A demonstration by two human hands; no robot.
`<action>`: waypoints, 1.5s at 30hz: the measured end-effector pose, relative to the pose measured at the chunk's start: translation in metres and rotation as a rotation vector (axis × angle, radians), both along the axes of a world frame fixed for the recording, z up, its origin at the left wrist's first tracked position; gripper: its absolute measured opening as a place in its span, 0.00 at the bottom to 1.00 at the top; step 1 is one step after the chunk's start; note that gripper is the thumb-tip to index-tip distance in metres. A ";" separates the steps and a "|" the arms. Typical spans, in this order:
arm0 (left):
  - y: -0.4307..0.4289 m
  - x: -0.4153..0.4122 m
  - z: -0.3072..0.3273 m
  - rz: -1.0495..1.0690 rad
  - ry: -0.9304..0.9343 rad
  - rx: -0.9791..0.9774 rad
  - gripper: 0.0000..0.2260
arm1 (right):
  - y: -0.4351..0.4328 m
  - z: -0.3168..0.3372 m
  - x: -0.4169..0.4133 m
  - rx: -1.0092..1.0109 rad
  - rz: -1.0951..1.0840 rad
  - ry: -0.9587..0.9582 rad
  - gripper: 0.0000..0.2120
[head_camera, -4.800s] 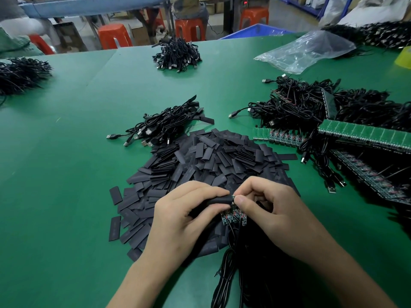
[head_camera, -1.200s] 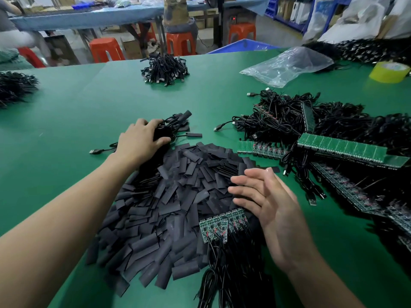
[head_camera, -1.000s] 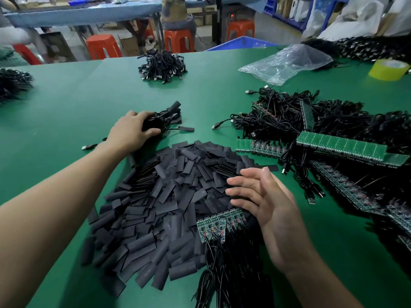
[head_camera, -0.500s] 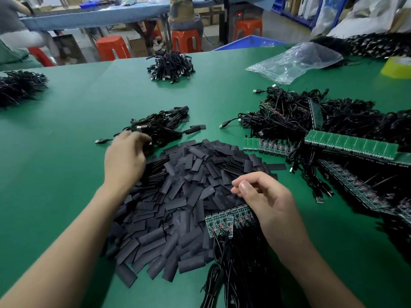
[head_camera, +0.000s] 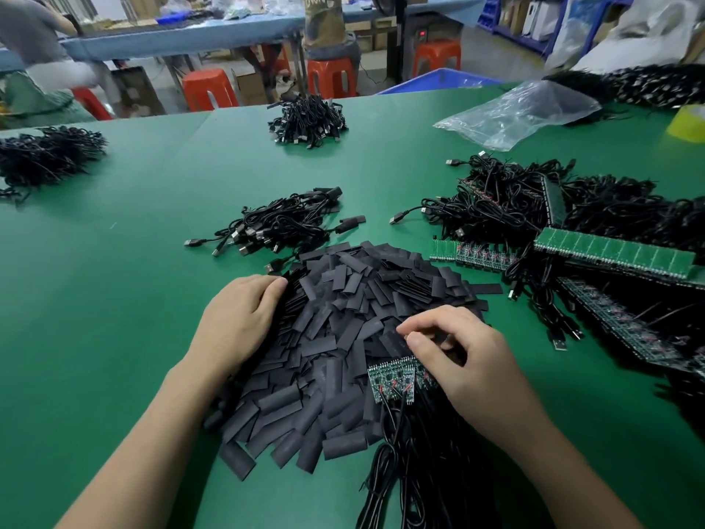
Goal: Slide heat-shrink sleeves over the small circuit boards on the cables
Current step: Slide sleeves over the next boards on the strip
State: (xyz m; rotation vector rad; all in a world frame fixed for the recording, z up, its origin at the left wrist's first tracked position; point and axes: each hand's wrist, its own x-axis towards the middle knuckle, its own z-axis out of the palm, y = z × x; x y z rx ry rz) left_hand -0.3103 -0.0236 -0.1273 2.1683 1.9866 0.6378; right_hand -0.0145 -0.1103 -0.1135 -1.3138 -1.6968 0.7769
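Observation:
A heap of flat black heat-shrink sleeves (head_camera: 343,330) covers the green table (head_camera: 114,299) in front of me. At its near right edge lies a row of small green circuit boards (head_camera: 393,379), each wired to a black cable in a bundle (head_camera: 419,471) that runs toward me. My left hand (head_camera: 240,322) rests on the heap's left edge, its fingertips on the sleeves. My right hand (head_camera: 461,357) hovers over the boards with curled fingers, thumb and forefinger close together just above the row. Whether they pinch anything is hidden.
A loose pile of sleeved cables (head_camera: 282,227) lies beyond the heap. Green board panels (head_camera: 610,253) and tangled cables (head_camera: 507,204) fill the right side. Farther off are a plastic bag (head_camera: 515,112), a yellow tape roll (head_camera: 690,122) and more cable heaps (head_camera: 309,120).
My left hand let go of a cable at the far pile and drew back onto the sleeve heap's left edge. My right hand's fingers curled down over the board row.

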 end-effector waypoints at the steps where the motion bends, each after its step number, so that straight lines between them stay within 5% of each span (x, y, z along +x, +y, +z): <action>1: -0.003 0.001 0.000 0.006 -0.014 0.015 0.15 | 0.001 0.000 0.000 0.030 0.013 -0.067 0.05; 10: 0.000 0.005 -0.001 0.026 -0.055 0.026 0.17 | -0.002 -0.002 0.002 0.109 0.150 -0.386 0.10; 22: -0.009 0.005 -0.002 0.020 -0.093 -0.042 0.18 | -0.004 -0.002 -0.001 0.115 0.204 -0.455 0.13; 29: -0.049 0.046 0.032 -0.129 -0.210 0.174 0.13 | -0.003 0.002 -0.002 0.123 0.138 -0.370 0.04; 33: -0.094 0.090 0.045 -0.284 -0.346 0.011 0.14 | -0.003 0.003 -0.001 0.101 0.115 -0.271 0.05; 39: -0.116 0.102 0.051 -0.176 -0.196 0.005 0.28 | -0.002 0.003 -0.002 0.052 0.059 -0.180 0.10; 45: -0.117 0.112 0.041 -0.229 -0.101 -0.155 0.17 | -0.001 0.002 -0.001 0.025 0.035 -0.149 0.06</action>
